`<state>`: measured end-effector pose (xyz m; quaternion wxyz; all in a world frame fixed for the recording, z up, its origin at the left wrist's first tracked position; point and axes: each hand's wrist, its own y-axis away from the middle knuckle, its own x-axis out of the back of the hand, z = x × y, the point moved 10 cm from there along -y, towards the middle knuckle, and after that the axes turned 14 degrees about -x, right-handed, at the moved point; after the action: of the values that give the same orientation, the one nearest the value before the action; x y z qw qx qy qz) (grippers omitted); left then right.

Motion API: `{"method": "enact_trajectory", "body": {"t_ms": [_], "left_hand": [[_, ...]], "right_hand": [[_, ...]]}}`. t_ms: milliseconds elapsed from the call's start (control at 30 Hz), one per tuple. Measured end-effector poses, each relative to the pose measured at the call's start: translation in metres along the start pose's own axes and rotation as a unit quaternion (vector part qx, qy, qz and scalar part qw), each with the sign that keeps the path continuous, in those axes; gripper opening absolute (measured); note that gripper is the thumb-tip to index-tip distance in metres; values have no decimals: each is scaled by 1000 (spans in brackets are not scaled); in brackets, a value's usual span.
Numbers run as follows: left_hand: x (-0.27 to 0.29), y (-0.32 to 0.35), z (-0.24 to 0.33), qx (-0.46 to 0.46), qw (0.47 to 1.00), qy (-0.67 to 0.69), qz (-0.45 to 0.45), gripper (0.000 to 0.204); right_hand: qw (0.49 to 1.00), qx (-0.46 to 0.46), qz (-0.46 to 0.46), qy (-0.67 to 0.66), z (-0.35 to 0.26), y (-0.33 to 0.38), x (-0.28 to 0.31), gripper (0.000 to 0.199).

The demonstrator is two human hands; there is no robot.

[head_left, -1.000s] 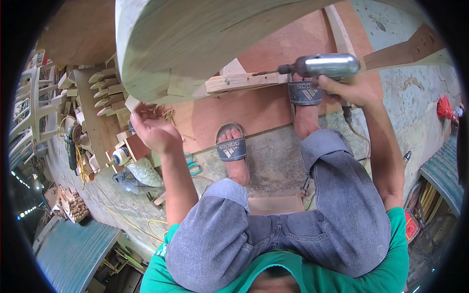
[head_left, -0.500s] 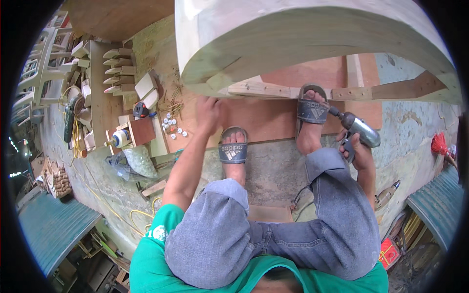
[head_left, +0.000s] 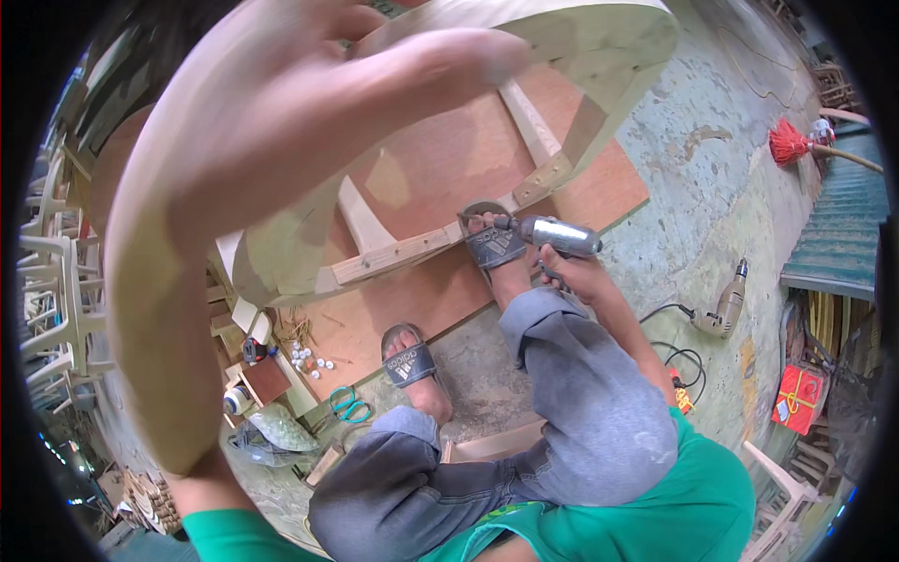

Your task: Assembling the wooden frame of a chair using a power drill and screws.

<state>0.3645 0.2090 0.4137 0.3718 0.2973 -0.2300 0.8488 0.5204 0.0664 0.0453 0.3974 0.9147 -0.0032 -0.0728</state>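
Observation:
My left hand (head_left: 281,140) is raised close to the camera, large and blurred, with its fingers apart and nothing in it. It hides much of a big curved wooden frame (head_left: 599,37) that stands on a brown plywood sheet (head_left: 440,169). My right hand (head_left: 567,276) grips a grey power drill (head_left: 560,234) low beside my right foot. That foot, in a dark sandal (head_left: 494,245), presses on a light wooden slat (head_left: 389,258) of the frame. My left foot (head_left: 412,361) rests on the concrete just off the plywood's edge.
A second corded drill (head_left: 721,314) lies on the concrete floor at the right, beyond it a red box (head_left: 798,398) and a red broom (head_left: 791,142). Small white caps (head_left: 309,358), a green tool (head_left: 348,406) and wood scraps lie at the left. Stacked white chairs (head_left: 47,281) stand at far left.
My left hand has lifted from the plywood up to the camera. My right hand has brought the drill in beside my right foot. The view has swung round.

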Motion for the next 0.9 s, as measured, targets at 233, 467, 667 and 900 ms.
{"method": "enact_trajectory", "body": {"t_ms": [233, 467, 667, 900], "left_hand": [[-35, -65, 15, 307, 916, -192, -170, 56], [-26, -43, 3, -24, 997, -68, -41, 47], [-13, -11, 9, 10, 1000, -20, 19, 60], [13, 19, 4, -102, 981, 108, 122, 67]], "right_hand": [[987, 121, 108, 22, -25, -27, 57, 45], [963, 267, 18, -28, -83, -31, 24, 66], [956, 242, 166, -15, -77, -19, 43, 50], [856, 358, 355, 116, -166, 55, 98, 44]]}}
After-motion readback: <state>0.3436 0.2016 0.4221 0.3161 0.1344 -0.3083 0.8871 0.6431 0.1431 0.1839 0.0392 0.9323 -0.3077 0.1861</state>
